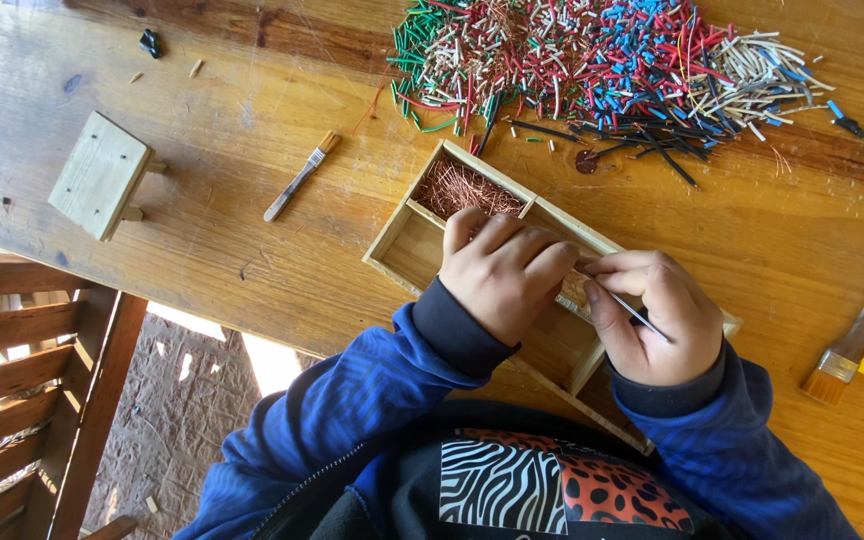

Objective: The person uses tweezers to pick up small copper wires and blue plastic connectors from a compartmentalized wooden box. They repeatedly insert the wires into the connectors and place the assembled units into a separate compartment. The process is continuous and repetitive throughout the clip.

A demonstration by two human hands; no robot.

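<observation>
- Shallow wooden box with compartments (407, 245) under both hands, near table's front edge.
- Left hand (502, 270) curled over box's middle divider, grasp unclear.
- Right hand (652, 320) pinching thin metal tool (642, 318).
- Tangled copper strands (467, 190) in far compartment.
- Bare wooden table (232, 230) leftward.

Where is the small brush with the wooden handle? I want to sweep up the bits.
In the head view, the small brush lies on the table, between the wooden block and the wooden tray.
</observation>
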